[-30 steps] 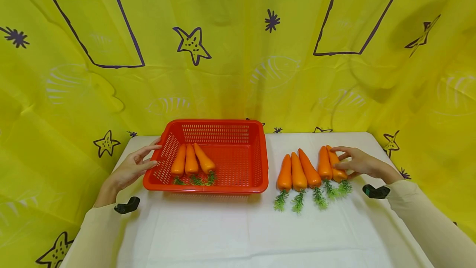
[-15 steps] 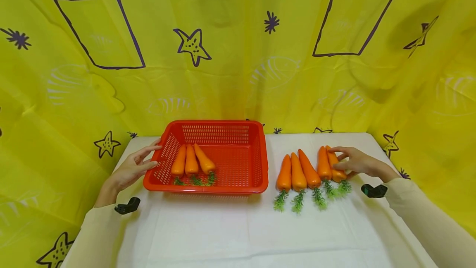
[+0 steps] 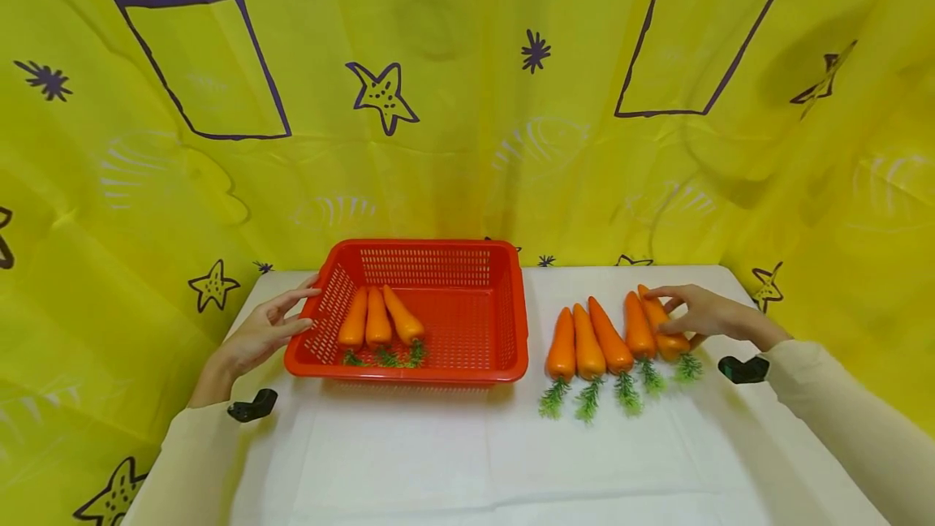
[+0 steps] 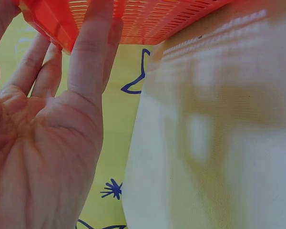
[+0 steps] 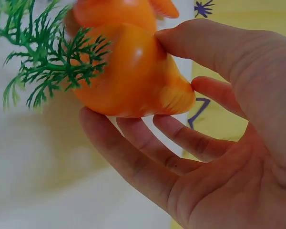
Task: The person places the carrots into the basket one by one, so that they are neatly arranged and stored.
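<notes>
We note the right hand (image 3: 700, 316) at the far right of the row of five carrots on the desk (image 3: 467, 453). Its grip is curled about the rightmost carrot (image 3: 663, 327): thumb on one flank, fingers (image 5: 133, 157) under and along the other (the right wrist view shows this plainly, with the green top (image 5: 47, 62) spreading just beside the fingertips). The carrot lies inside the grip, its broad end toward the palm side, its tip pointing away toward the yellow curtain (image 3: 467, 104). We cannot tell whether it rests on the cloth or is raised off it.

The neighbouring carrot (image 3: 638, 327) lies just beside the held one; the other three (image 3: 588, 339) lie further left, side by side, tops toward us.

The left hand (image 3: 257, 338) has its grip spread, straight fingers (image 4: 93, 47) resting against the left outer wall of the red basket (image 3: 511, 307). Three carrots (image 3: 377, 319) lie inside the basket near its left wall, tops toward the near rim.
</notes>
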Demonstrator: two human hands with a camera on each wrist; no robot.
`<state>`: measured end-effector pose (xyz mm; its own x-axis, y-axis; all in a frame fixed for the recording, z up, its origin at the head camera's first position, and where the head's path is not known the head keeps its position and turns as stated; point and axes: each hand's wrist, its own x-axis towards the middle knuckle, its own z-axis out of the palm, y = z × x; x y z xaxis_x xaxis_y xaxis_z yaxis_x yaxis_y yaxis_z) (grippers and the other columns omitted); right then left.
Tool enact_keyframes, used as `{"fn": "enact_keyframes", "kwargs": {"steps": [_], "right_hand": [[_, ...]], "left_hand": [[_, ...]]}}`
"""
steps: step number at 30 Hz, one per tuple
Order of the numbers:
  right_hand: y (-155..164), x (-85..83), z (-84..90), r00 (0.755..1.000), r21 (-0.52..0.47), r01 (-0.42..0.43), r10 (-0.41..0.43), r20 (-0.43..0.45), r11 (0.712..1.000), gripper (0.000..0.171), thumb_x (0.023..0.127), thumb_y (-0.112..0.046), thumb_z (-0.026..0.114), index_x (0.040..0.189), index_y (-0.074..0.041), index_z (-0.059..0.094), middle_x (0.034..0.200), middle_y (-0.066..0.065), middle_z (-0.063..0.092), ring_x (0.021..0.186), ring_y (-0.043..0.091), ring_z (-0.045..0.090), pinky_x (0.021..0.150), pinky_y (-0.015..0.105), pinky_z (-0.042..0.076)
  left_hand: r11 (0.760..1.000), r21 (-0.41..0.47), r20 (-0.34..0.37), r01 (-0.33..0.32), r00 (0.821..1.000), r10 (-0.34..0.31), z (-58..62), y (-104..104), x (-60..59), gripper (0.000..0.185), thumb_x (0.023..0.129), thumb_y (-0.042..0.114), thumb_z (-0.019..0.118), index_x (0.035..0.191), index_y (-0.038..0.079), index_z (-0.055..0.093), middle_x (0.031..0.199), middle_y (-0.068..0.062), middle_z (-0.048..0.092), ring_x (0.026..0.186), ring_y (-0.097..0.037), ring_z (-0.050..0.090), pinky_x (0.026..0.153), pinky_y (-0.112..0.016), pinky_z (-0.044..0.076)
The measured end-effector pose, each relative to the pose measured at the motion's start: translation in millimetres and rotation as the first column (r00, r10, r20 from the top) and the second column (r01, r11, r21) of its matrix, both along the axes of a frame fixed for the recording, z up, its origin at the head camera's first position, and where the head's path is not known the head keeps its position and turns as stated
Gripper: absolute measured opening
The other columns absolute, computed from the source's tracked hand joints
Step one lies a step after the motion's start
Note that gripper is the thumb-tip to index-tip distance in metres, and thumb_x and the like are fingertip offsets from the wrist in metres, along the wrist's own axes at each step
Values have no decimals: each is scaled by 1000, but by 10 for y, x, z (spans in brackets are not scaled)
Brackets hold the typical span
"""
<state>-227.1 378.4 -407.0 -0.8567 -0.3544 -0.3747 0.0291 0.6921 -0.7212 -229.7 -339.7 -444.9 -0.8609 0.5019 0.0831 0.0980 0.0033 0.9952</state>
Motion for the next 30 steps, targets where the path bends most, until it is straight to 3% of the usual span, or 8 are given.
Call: {"fn": "enact_keyframes", "kwargs": {"steps": [8, 18, 23, 30], "right_hand": [[16, 21, 318, 996, 10, -57, 57, -72, 998, 76, 94, -15, 74, 157, 2, 35, 141, 42, 37, 74, 26, 67, 68, 39, 62], [40, 16, 734, 977, 17, -52, 54, -204, 999, 72, 97, -19, 73, 157, -3, 36, 145, 33, 40, 109, 39, 66, 74, 37, 61], [28, 23, 843, 961, 31, -43, 50, -272, 999, 72, 98, -19, 72, 158, -6, 35, 145, 29, 43, 112, 43, 64, 76, 35, 59], [-27, 23, 886, 959, 17, -38, 42, -280, 999, 72, 98, -19, 72, 159, -8, 36, 146, 28, 44, 110, 41, 65, 76, 34, 60]], "left_hand": [[1000, 1, 1, 1, 1000, -1, -6, -4, -9, 50, 104, -7, 52, 152, -8, 37, 173, -8, -1, 134, -6, 52, 100, -27, 52], [1000, 11, 1, 4, 1000, -4, -6, 6, -4, 50, 103, -8, 51, 151, -9, 36, 174, -7, 0, 139, 2, 42, 101, -27, 52], [1000, 1, 0, 1, 1000, -1, -2, 7, 7, 51, 103, -8, 51, 152, -10, 35, 173, -8, -1, 136, 0, 46, 101, -27, 52], [1000, -14, -10, -4, 1000, 4, 1, 3, 5, 50, 104, -8, 50, 152, -9, 35, 173, -9, -2, 136, 3, 44, 101, -27, 52]]}}
